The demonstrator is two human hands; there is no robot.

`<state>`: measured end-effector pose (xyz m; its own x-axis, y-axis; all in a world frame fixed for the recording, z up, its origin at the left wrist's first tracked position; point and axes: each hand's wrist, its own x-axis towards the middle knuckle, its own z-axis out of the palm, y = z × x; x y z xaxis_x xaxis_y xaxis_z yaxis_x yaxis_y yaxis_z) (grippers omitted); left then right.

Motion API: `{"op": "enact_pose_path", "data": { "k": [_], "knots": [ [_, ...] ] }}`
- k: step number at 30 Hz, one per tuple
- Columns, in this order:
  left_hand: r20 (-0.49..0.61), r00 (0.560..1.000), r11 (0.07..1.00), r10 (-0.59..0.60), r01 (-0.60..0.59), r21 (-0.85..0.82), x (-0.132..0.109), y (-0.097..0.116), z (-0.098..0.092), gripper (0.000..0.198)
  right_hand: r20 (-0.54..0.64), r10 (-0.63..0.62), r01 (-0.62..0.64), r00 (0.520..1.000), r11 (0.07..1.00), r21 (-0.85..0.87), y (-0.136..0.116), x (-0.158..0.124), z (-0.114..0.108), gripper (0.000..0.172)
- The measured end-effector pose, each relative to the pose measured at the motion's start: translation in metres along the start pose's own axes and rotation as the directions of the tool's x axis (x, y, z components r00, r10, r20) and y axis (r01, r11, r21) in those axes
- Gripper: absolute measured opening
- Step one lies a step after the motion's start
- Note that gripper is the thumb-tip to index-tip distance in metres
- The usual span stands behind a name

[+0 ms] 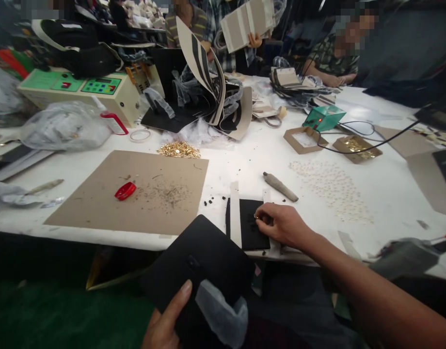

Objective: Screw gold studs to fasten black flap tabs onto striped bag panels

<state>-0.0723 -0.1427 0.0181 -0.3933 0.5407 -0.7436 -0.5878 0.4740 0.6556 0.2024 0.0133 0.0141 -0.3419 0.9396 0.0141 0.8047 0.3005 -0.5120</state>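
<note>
At the bottom of the view, my left hand [170,315] grips a flat black panel [215,252] by its near side, thumb on top. The panel has a small dark slot near its middle and a plastic-wrapped strap [223,310] hanging off it. My right hand [281,223] is over a black pad [250,232] at the table's front edge, fingers pinched round a small gold metal piece [256,217]. A pale strip [235,213] crosses the pad. Behind the right hand lies a wrapped stick-like tool [280,186].
A brown board [99,203] carries a red tape ring [125,191] and scraps. Behind it are gold pieces [179,150], a control box [95,94] and stacked panels [241,111]. At right stand a green device [324,118], a cable and small cardboard boxes [357,148]. People are across the table.
</note>
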Motion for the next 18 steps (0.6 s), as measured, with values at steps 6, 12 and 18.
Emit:
{"op": "enact_pose_path", "data": {
  "k": [6, 12, 18],
  "knots": [
    [-0.003, 0.999, 0.998, -0.051, 0.051, -0.022, -0.020, 0.009, 0.024, 0.052, 0.091, -0.129, 0.130, 0.987, 0.991, -0.010, -0.005, -0.010, -0.002, 0.012],
    [0.004, 0.997, 0.997, -0.073, 0.073, 0.007, -0.027, 0.008, 0.025, 0.054, 0.136, -0.094, 0.092, 0.986, 0.996, 0.020, -0.006, -0.008, -0.004, 0.015],
    [0.053, 0.995, 0.996, -0.080, 0.082, -0.025, -0.029, 0.006, 0.026, 0.060, 0.177, -0.065, 0.061, 0.982, 0.998, 0.025, -0.003, -0.005, -0.005, 0.016]
  ]
}}
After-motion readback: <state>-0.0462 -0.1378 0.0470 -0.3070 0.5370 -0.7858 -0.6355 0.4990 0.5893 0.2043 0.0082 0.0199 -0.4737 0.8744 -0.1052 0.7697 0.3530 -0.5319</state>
